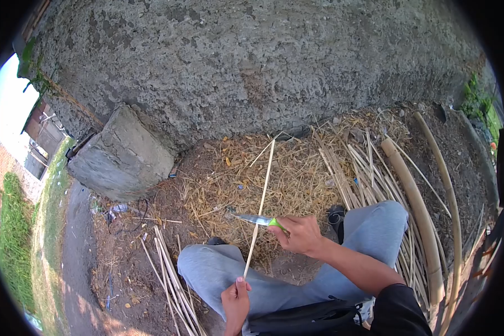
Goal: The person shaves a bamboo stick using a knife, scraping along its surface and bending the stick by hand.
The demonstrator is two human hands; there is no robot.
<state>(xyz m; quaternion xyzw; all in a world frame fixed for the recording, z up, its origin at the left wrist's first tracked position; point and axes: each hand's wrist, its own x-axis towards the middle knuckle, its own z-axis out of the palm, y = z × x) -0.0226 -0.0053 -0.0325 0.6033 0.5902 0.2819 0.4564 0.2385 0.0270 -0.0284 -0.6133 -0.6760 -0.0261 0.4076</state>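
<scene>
My right hand (301, 235) is wrapped round the green handle of a knife (253, 219). The blade points left and crosses a thin pale bamboo strip (265, 187) near its middle. Lower down, my left hand (236, 299) pinches the bottom end of that strip between thumb and fingers, close to my left knee. The strip slants up and away, its far end near the foot of the wall. Whether the blade touches the strip is hard to tell.
Split strips (171, 274) lie at the left, and more strips (369, 173) at the right beside a thick bamboo pole (414, 207) and a curved pole (448, 196). A concrete block (123, 157) stands by the rough wall (263, 61). Shavings (302, 179) cover the ground.
</scene>
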